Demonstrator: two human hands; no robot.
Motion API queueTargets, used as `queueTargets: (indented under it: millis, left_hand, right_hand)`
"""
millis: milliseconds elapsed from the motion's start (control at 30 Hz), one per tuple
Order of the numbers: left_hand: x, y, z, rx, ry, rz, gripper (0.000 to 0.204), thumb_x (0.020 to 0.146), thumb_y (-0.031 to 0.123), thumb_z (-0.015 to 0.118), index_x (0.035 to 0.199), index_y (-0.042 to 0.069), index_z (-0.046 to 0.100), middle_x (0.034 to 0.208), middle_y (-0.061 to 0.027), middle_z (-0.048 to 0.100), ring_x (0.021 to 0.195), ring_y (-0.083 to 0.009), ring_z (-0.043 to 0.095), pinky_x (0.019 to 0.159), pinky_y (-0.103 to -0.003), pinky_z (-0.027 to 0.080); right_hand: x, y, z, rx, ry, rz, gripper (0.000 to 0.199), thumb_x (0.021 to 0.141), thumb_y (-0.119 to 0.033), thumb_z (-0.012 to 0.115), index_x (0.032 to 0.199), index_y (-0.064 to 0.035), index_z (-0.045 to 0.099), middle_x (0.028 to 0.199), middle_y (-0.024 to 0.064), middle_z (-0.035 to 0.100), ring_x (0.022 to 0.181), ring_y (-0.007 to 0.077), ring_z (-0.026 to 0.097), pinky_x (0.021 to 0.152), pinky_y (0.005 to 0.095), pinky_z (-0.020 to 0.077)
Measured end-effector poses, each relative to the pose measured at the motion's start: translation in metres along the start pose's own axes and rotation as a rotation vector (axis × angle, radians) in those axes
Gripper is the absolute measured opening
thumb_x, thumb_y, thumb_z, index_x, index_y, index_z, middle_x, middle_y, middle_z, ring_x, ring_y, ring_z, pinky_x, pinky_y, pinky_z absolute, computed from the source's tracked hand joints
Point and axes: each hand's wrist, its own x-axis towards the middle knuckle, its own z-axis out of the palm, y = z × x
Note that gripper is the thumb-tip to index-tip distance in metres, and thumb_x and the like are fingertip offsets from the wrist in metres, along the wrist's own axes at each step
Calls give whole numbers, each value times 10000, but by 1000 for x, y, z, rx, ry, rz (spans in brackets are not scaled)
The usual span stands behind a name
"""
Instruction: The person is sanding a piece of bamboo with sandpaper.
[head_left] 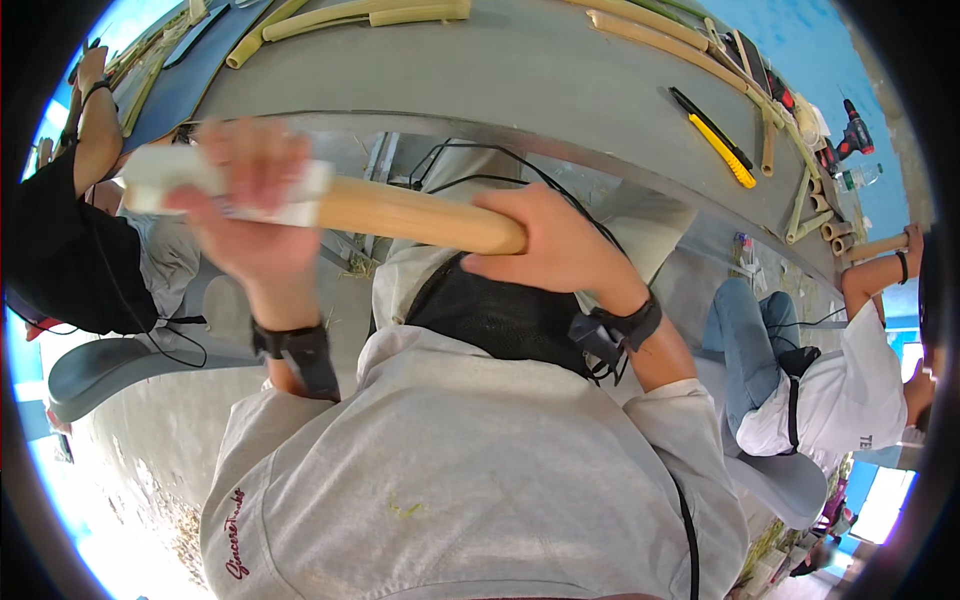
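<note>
A smooth, pale bamboo piece lies across in front of my body, above my lap. Around its left part sits a white sheet, paper or cloth, I cannot tell which. My left hand, smeared by motion, is closed round that sheet and the bamboo under it. My right hand grips the bamboo's right end, thumb and fingers on opposite sides. The far left tip of the bamboo is blurred.
Across the grey table lie bamboo lengths and a yellow-black utility knife. A power drill and plastic bottle stand at right. People sit on both sides; the right one holds a bamboo piece.
</note>
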Motion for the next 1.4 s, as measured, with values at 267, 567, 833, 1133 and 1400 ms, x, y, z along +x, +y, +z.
queueTargets:
  millis: [267, 567, 833, 1133, 1400]
  left_hand:
    - [3, 3, -4, 4, 153, 63, 260, 1043, 340, 643, 995, 142, 482, 713, 43, 399, 660, -111, 395, 751, -312, 396]
    - [-3, -15, -7, 112, 99, -130, 204, 990, 196, 646, 918, 129, 467, 732, 45, 382, 661, -95, 373, 730, -308, 337]
    - [-3, 4, -11, -91, 144, -16, 254, 1014, 266, 646, 909, 127, 460, 709, 51, 383, 636, -99, 366, 715, -303, 333]
    - [6, 9, -3, 108, 194, 58, 153, 987, 138, 570, 882, 121, 459, 698, 35, 390, 646, -107, 383, 712, -319, 365]
    - [1, -17, 7, 87, -47, -150, 184, 952, 114, 584, 860, 145, 428, 703, 45, 394, 618, -94, 388, 713, -326, 383]
  right_hand:
    - [-5, 14, -2, -36, 107, 112, 396, 787, -308, 823, 1032, -31, 682, 790, 185, 676, 737, 394, 642, 690, 437, 509]
    - [11, 8, 11, 142, 9, -27, 435, 807, -355, 824, 1066, -31, 694, 836, 204, 679, 777, 390, 652, 719, 424, 510]
    - [-5, 2, 3, -28, -8, 106, 383, 811, -355, 819, 994, -43, 690, 821, 196, 669, 797, 412, 650, 712, 450, 510]
    - [-3, 4, -3, -68, 67, 150, 440, 800, -334, 861, 1038, -13, 676, 797, 194, 627, 729, 384, 609, 679, 406, 484]
    - [2, 4, 2, 19, 119, -97, 359, 809, -335, 832, 1009, -72, 692, 832, 171, 702, 780, 407, 668, 716, 456, 526]
